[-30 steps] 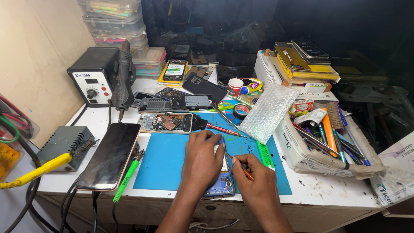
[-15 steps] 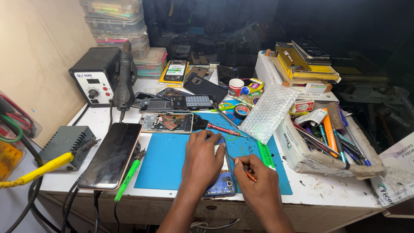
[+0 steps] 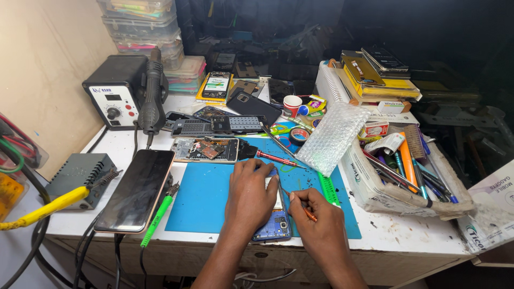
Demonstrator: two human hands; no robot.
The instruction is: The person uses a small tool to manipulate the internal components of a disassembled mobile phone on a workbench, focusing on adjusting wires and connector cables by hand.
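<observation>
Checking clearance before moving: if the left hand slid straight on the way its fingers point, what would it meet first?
Probably the red-handled screwdriver lying on the blue mat, just beyond the left hand; depth is uncertain.
</observation>
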